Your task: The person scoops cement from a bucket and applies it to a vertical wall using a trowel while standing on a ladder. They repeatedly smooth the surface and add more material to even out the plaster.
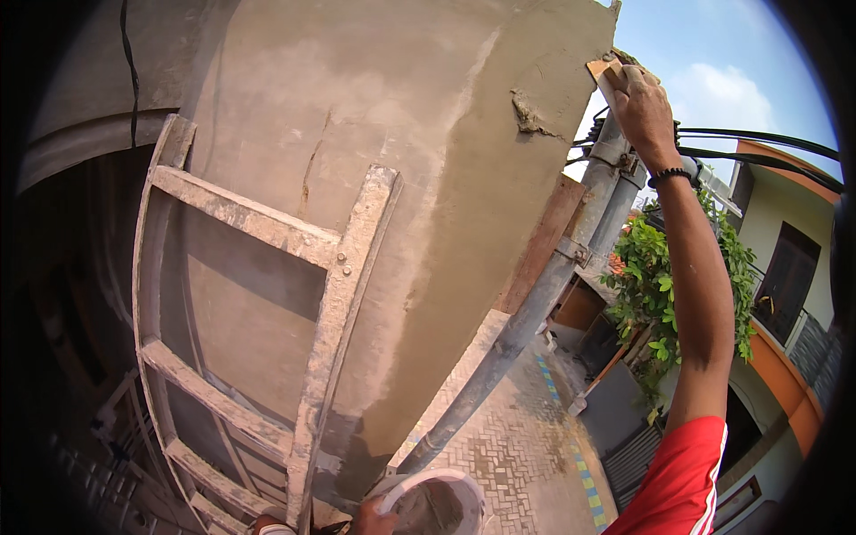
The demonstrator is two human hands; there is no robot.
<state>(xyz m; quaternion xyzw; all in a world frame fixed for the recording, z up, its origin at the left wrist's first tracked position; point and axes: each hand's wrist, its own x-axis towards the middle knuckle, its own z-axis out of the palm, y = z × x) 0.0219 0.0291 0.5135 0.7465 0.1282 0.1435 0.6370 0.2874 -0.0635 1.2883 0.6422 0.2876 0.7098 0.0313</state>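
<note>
- My right hand [644, 105] is far above and to the right of the ladder [349, 259]; its fingers are closed around a flat tool [603, 80].
- This tool lies high to the right of the ladder, over the outer edge of the wall [294, 107]; if it is touching there, I cannot tell.
- The tool's visible edge slants down to the right; my fingers cover much of it, so its whole long axis I cannot judge.
- My left hand [374, 517] is low, just right of the ladder's foot in view, at the rim of the bucket [470, 493]; the picture cuts it, so how firmly it grips I cannot tell.
- My two hands are well apart, the right one nearer to the rough mortar patch [532, 118], which is up and right of the ladder.
- The mortar [428, 508] in the bucket, right of the ladder, is beside my left hand and far below the tool.
</note>
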